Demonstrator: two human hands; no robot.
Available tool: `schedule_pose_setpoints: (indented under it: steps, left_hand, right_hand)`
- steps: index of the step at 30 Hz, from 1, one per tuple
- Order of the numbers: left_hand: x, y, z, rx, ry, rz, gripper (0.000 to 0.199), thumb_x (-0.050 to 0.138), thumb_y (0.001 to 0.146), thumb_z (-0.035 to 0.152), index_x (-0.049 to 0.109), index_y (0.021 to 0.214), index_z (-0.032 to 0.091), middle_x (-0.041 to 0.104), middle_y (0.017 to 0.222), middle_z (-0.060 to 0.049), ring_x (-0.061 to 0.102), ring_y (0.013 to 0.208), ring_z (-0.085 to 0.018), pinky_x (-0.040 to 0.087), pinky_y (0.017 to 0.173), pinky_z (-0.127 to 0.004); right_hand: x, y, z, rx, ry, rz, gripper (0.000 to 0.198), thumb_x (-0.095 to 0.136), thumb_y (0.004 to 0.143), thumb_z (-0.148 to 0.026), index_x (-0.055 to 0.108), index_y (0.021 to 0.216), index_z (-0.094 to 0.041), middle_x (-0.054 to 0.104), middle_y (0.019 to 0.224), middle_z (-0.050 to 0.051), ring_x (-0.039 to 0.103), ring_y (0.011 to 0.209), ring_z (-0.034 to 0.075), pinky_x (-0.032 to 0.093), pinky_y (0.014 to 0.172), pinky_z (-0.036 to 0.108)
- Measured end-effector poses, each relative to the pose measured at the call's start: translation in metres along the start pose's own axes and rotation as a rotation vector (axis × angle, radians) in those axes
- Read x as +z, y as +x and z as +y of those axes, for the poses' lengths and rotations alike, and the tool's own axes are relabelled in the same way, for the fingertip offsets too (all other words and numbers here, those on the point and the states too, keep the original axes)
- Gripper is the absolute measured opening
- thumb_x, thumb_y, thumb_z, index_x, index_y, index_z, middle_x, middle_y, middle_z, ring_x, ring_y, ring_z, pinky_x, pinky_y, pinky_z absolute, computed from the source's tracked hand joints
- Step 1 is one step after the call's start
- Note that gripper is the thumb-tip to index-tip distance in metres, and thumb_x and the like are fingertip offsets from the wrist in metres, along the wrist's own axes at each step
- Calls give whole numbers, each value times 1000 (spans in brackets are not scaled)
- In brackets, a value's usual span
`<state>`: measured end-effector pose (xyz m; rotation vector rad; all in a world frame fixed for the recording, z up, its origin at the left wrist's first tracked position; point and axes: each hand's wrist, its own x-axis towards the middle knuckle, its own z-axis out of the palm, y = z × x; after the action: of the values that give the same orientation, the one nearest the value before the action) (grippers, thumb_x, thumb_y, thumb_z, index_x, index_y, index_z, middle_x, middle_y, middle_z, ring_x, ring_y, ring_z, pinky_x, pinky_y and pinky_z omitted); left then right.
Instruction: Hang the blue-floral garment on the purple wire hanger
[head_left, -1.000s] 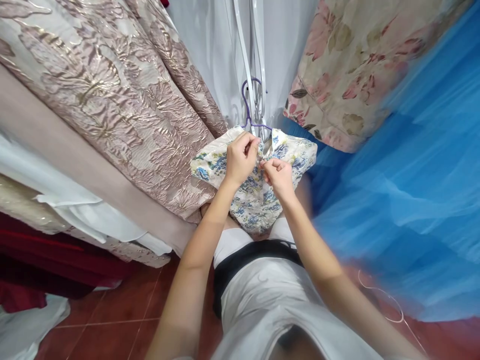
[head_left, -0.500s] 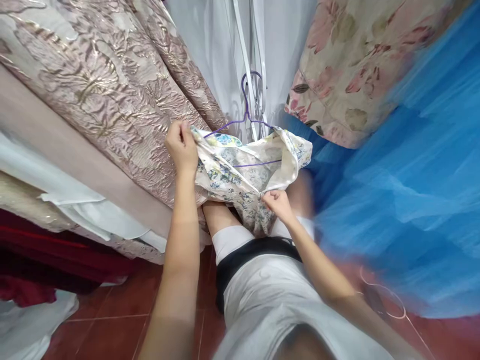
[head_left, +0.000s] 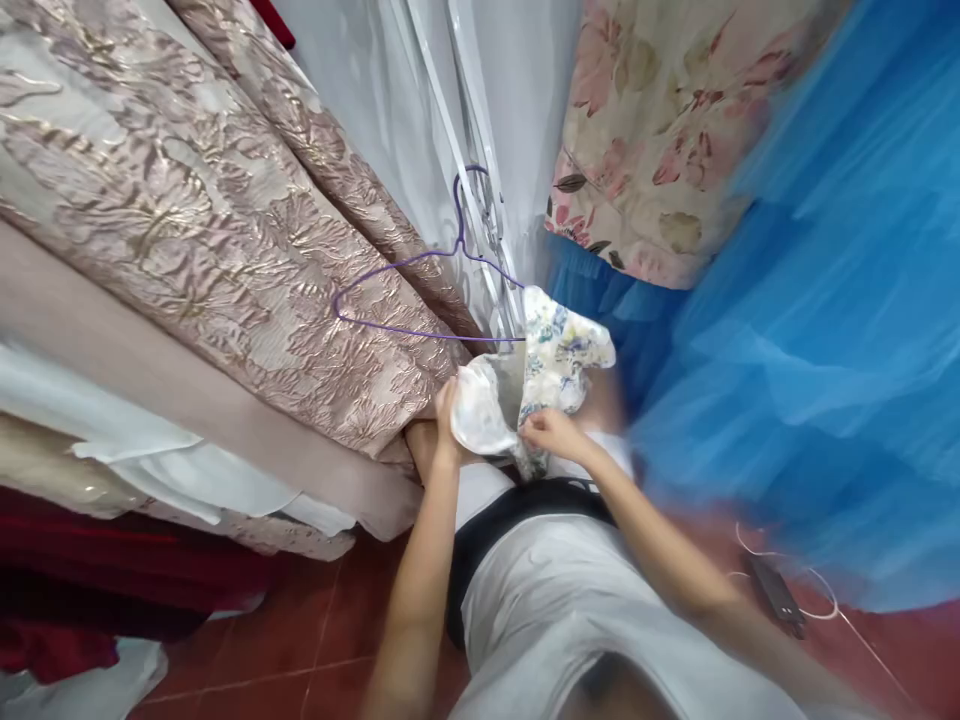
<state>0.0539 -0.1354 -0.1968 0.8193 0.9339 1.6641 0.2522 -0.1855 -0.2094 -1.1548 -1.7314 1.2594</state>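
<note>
1. The left end of the purple hanger is now bared; the floral garment is borne by the right end, seemingly half freed.
2. Its pale folded side is grasped by the left hand; its edge is pinched by the right hand.

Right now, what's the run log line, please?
left hand: holding floral garment; right hand: pinching its edge; purple hanger: left end bare
</note>
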Motion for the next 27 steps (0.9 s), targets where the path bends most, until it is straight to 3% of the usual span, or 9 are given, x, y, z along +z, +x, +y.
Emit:
schedule_pose_setpoints:
  steps: [4,6,8,10,14,17,20,23,27]
  left_hand:
    - [40,-51,-6,219,305,-320,42,55,98,52,57,72,18,52,69,1,48,63,-13,41,62,-25]
    - [57,-63,0,386,529,-466,45,43,103,53,59,79,19,57,76,-2,53,72,-15,44,72,-27]
    - [65,-67,5,459,653,-532,46,39,104,53,58,81,19,60,81,-4,57,81,-18,45,79,-30]
    - [66,-65,5,401,656,-551,47,36,104,58,55,83,20,60,81,-4,58,80,-18,46,79,-31]
    - [53,-65,-13,171,553,-621,52,34,100,69,51,89,22,58,79,-2,55,75,-18,48,76,-31]
    - [36,-72,-28,46,578,-740,63,33,95,77,58,90,20,61,83,-6,58,83,-21,50,82,-34]
    - [14,-75,-28,-24,672,-830,68,38,91,80,61,79,17,63,78,-7,59,81,-23,50,78,-35]
    - [-4,-66,-5,44,810,-859,55,53,92,67,62,74,16,60,74,-3,55,74,-18,45,71,-29]
    - [-13,-49,40,173,918,-725,47,53,95,53,54,66,16,49,66,1,44,66,-12,36,63,-25]
  right_hand:
    - [-6,-12,-12,-191,46,-11,20,64,72,-18,67,91,-15,72,87,5,64,80,18,50,78,29]
    - [-14,-22,-21,-260,101,-115,26,67,68,-17,67,94,-15,71,93,5,63,87,20,50,86,32]
    - [-23,-31,-28,-220,216,-263,24,68,69,-18,66,93,-16,69,88,3,61,84,19,51,83,32]
    - [-29,-39,-32,-123,328,-343,19,70,73,-23,65,90,-16,66,81,1,58,77,17,51,75,29]
    - [-29,-51,-36,24,323,-323,22,74,77,-34,63,78,-15,61,69,-1,53,66,14,46,64,25]
    - [-38,-58,-47,19,285,-194,23,72,75,-37,65,75,-15,64,70,1,54,64,14,45,61,25]
    - [-69,-66,-61,-63,219,54,18,69,70,-33,67,67,-15,62,65,0,52,59,14,42,54,24]
    - [-116,-66,-74,-170,66,312,15,67,64,-29,65,58,-16,55,54,-1,45,50,12,33,45,23]
    - [-176,-36,-85,-388,-51,618,18,69,64,-30,61,54,-17,45,50,-4,38,47,10,27,44,23]
